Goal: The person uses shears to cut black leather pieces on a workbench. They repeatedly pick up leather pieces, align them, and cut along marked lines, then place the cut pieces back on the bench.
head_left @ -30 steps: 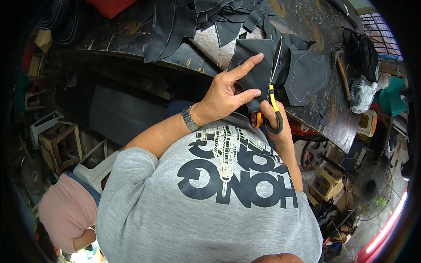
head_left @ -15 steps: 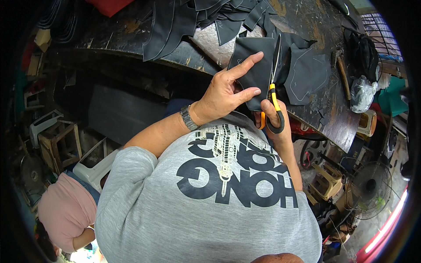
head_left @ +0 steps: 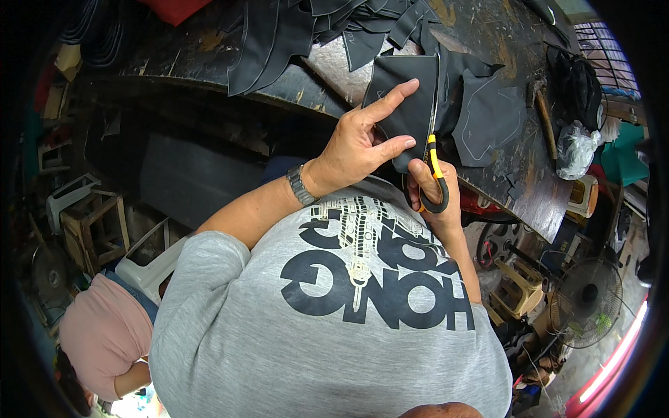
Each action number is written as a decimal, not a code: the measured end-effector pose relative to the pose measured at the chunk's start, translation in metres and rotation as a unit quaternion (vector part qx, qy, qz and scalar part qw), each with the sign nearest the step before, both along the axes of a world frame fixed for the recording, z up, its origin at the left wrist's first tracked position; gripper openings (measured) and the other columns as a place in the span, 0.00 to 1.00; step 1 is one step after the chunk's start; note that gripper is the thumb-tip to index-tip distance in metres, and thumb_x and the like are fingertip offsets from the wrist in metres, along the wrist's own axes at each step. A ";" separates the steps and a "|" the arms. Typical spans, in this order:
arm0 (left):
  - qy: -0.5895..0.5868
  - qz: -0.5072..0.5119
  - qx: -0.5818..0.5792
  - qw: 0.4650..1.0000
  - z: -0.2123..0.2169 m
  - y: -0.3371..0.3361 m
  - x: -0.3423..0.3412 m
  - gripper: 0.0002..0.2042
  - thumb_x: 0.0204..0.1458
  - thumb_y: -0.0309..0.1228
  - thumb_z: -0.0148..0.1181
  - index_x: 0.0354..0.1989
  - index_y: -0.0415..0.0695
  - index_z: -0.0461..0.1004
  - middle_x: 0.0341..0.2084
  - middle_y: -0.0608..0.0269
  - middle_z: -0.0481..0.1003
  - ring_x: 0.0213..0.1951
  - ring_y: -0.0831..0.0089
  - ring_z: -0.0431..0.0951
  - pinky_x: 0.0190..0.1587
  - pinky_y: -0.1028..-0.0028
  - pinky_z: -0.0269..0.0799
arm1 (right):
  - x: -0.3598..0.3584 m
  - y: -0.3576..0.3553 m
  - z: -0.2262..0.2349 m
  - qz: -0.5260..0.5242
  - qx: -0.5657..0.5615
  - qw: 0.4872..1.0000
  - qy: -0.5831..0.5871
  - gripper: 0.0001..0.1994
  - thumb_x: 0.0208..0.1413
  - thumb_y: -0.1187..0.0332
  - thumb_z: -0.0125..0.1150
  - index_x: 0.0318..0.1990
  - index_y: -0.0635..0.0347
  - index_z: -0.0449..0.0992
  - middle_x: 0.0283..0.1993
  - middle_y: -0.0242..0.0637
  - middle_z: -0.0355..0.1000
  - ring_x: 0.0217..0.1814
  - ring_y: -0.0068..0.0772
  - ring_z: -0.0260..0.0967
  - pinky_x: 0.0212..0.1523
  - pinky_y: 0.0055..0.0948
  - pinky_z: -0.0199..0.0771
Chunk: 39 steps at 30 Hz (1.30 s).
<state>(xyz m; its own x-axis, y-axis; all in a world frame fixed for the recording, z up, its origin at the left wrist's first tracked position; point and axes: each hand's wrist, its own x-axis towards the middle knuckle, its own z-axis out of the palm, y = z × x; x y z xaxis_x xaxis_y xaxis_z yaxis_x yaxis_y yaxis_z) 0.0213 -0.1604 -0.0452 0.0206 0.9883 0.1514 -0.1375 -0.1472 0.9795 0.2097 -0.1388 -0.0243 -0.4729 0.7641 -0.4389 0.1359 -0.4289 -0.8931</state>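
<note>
My left hand (head_left: 359, 143) holds a dark grey, leather-like piece (head_left: 404, 87) near the table's front edge. Its thumb and stretched index finger lie on top of the piece; the other fingers are hidden beneath. In my right hand (head_left: 439, 188) is a pair of scissors (head_left: 433, 150) with yellow and black handles, thumb through one loop. The blades point away from me along the piece's right edge, nearly together. To the right, another dark piece (head_left: 488, 118) with pale outlines drawn on it lies on the table.
The worn dark table (head_left: 516, 181) carries a heap of dark cut pieces (head_left: 334, 21) at the back. Toward its right edge are a hammer (head_left: 546, 122) and a clear plastic bag (head_left: 577, 150). A fan (head_left: 589, 303) stands at right. Another person (head_left: 104, 334) is at lower left.
The scissor blades have come closer together along the piece's right edge, and the handles have shifted slightly. My left hand has barely moved.
</note>
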 end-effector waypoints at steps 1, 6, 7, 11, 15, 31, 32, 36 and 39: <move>-0.017 -0.002 0.003 1.000 0.000 -0.001 0.000 0.35 0.50 0.18 0.63 0.68 0.40 0.55 0.67 0.57 0.58 0.56 0.78 0.69 0.54 0.81 0.71 | 0.000 0.000 0.000 0.002 0.000 1.000 -0.008 0.21 0.54 0.52 0.67 0.21 0.58 0.68 0.15 0.26 0.61 0.12 0.15 0.57 0.11 0.16 0.56; -0.007 0.000 0.024 1.000 -0.002 0.001 0.003 0.34 0.50 0.19 0.63 0.67 0.39 0.57 0.65 0.58 0.61 0.54 0.82 0.70 0.46 0.85 0.72 | 0.002 0.001 -0.002 -0.044 -0.022 0.999 0.015 0.19 0.55 0.57 0.67 0.23 0.60 0.69 0.16 0.29 0.63 0.12 0.17 0.59 0.11 0.18 0.57; 0.002 0.009 0.043 0.999 0.002 0.004 -0.001 0.34 0.50 0.19 0.64 0.67 0.39 0.58 0.65 0.58 0.62 0.53 0.82 0.70 0.45 0.85 0.72 | 0.001 0.002 -0.003 -0.049 -0.027 0.998 0.035 0.18 0.55 0.58 0.66 0.23 0.60 0.69 0.16 0.30 0.63 0.13 0.18 0.59 0.11 0.18 0.57; 0.142 0.117 0.085 0.979 0.040 0.039 -0.046 0.27 0.48 0.23 0.66 0.60 0.42 0.69 0.48 0.63 0.77 0.35 0.83 0.76 0.34 0.81 0.74 | 0.006 0.006 -0.004 -0.023 -0.015 0.995 0.097 0.21 0.52 0.51 0.66 0.25 0.61 0.70 0.18 0.33 0.65 0.16 0.23 0.64 0.16 0.22 0.64; 0.346 0.208 0.198 0.893 0.094 0.091 -0.113 0.31 0.46 0.27 0.67 0.61 0.40 0.64 0.45 0.51 0.75 0.45 0.63 0.77 0.48 0.70 0.72 | 0.013 0.005 -0.004 -0.038 -0.014 0.993 0.110 0.22 0.52 0.50 0.65 0.25 0.62 0.71 0.19 0.33 0.66 0.18 0.24 0.65 0.18 0.22 0.65; 0.257 -0.030 0.104 0.960 0.022 0.059 0.023 0.24 0.53 0.31 0.64 0.59 0.42 0.69 0.35 0.55 0.78 0.31 0.74 0.78 0.34 0.75 0.74 | 0.055 -0.004 -0.007 -0.170 0.013 0.982 0.084 0.20 0.57 0.53 0.62 0.26 0.62 0.70 0.17 0.35 0.66 0.13 0.25 0.63 0.14 0.21 0.65; 0.251 -0.033 0.087 0.964 0.022 0.062 0.026 0.24 0.53 0.32 0.64 0.59 0.42 0.68 0.34 0.55 0.78 0.31 0.74 0.78 0.34 0.75 0.74 | 0.055 -0.005 -0.009 -0.169 -0.007 0.983 0.073 0.20 0.57 0.54 0.62 0.25 0.62 0.70 0.17 0.36 0.66 0.12 0.25 0.63 0.14 0.21 0.65; 0.246 -0.034 0.053 0.967 0.028 0.077 0.038 0.28 0.51 0.37 0.66 0.60 0.43 0.68 0.37 0.56 0.75 0.34 0.72 0.77 0.34 0.73 0.74 | 0.052 -0.009 -0.016 -0.148 -0.055 0.986 0.049 0.19 0.57 0.56 0.62 0.23 0.63 0.71 0.16 0.36 0.67 0.12 0.25 0.64 0.15 0.21 0.67; 0.294 0.016 0.104 0.950 0.029 0.084 0.047 0.29 0.48 0.39 0.68 0.59 0.44 0.69 0.44 0.54 0.69 0.40 0.66 0.75 0.39 0.71 0.74 | 0.051 -0.009 -0.019 -0.139 -0.074 0.986 0.050 0.18 0.56 0.57 0.62 0.23 0.63 0.71 0.17 0.36 0.67 0.13 0.25 0.65 0.16 0.21 0.68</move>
<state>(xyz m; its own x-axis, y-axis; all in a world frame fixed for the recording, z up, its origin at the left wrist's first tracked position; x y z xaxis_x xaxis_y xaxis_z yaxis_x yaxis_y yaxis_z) 0.0688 -0.0761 -0.0161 0.1334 0.9394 0.3157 0.4314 -0.3418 0.8349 0.2605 -0.1481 -0.0433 -0.3006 0.8019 -0.5163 -0.0914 -0.5630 -0.8214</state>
